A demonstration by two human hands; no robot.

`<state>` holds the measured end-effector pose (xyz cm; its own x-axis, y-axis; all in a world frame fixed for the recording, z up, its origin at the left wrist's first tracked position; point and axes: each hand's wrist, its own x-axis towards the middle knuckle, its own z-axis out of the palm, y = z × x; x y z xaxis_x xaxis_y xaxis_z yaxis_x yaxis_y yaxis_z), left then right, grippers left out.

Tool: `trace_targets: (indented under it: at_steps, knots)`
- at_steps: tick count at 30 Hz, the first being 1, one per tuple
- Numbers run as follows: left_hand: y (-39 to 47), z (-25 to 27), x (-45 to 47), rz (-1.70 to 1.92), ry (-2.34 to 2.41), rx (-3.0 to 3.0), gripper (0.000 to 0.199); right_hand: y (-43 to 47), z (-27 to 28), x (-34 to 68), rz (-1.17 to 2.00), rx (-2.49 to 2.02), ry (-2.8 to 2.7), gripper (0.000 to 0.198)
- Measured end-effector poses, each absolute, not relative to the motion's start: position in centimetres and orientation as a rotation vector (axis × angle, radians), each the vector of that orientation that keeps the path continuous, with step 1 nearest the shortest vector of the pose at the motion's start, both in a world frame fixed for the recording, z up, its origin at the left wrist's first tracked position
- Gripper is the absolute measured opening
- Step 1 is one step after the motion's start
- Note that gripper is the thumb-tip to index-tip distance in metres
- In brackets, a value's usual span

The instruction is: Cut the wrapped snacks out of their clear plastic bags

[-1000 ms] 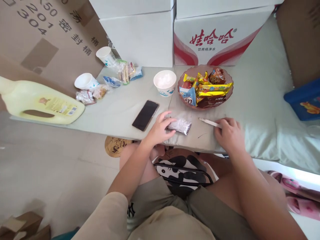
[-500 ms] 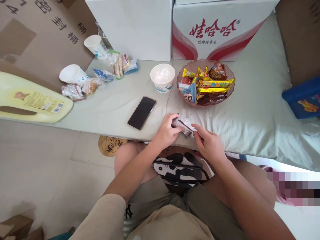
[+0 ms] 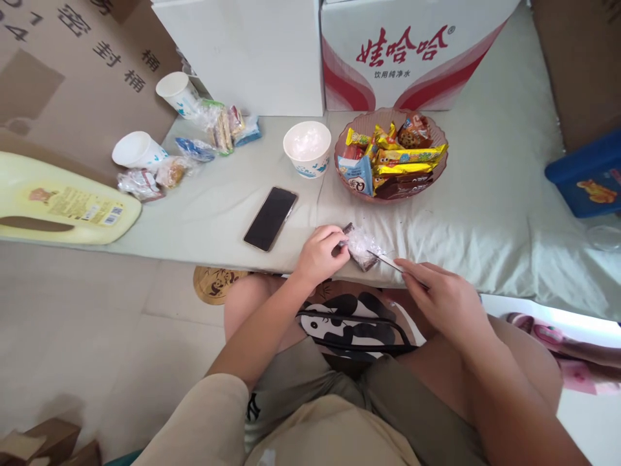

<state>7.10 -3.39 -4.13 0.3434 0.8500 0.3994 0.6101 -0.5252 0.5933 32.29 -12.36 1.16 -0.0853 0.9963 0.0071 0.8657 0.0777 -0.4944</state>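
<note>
Seen from above, a seated person's two bare hands work at the front edge of a bed-like surface covered in pale green cloth (image 3: 490,188). Between them, flat on the cloth, lies a small package in clear, crinkled plastic with dark brown ends (image 3: 363,247).

The left hand (image 3: 320,257) is at the package's left end, thumb and curled fingers pinched nearly together on the edge of the wrapping. The right hand (image 3: 449,294) comes in from the other side, its fingers closed around a slim white stick-like tool (image 3: 389,261). The tool points left, its dark tip at the package's right half, so the package sits beyond the right fingertips and is met only by the tool.

Left of the package lies a black-screened smartphone (image 3: 270,218), near the left hand. Farther back stand a white paper bowl with blue print (image 3: 306,155) and, to its right, a scalloped pink translucent bowl (image 3: 367,119) full of wrapped snacks (image 3: 412,156).
</note>
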Motion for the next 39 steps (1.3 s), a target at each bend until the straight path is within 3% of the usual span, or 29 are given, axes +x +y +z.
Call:
trace_targets:
  at_steps: [4, 8, 12, 18, 23, 28, 36, 39]
  knots:
    - [-3.6, -4.3, 7.1, 0.990, 1.391, 2.252, 0.015, -12.1, 1.4, 35.7, 0.694, -1.808, -1.919, 0.031]
    - [-3.0, -4.2, 6.6, 1.027, 1.493, 2.232, 0.020, -9.8, 0.7, 36.9, 0.494, -1.949, -1.765, 0.032]
    - [-1.3, -3.4, 6.7, 0.990, 1.290, 2.295, 0.042, -6.8, -0.8, 36.1, 0.351, -2.017, -1.872, 0.034]
    - [-1.1, -2.8, 7.3, 0.898, 1.154, 2.005, 0.009, -6.4, -1.4, 32.7, 0.138, -2.026, -1.833, 0.032]
    - [-2.2, -2.9, 6.4, 1.089, 1.094, 1.285, 0.020, -7.4, -1.7, 28.7, 0.409, -1.510, -2.013, 0.040]
    - [-1.8, -2.2, 6.0, 1.149, 0.987, 0.774, 0.025, -7.2, -2.5, 26.9, 0.543, -1.505, -2.048, 0.056]
    - [-2.0, -2.4, 6.0, 0.978, 1.094, 1.143, 0.045, -7.1, -2.7, 27.1, 0.624, -1.451, -1.924, 0.051]
    - [-2.3, -2.5, 6.4, 0.972, 1.200, 1.235, 0.038, -6.7, -2.7, 26.9, 0.641, -1.491, -1.957, 0.047]
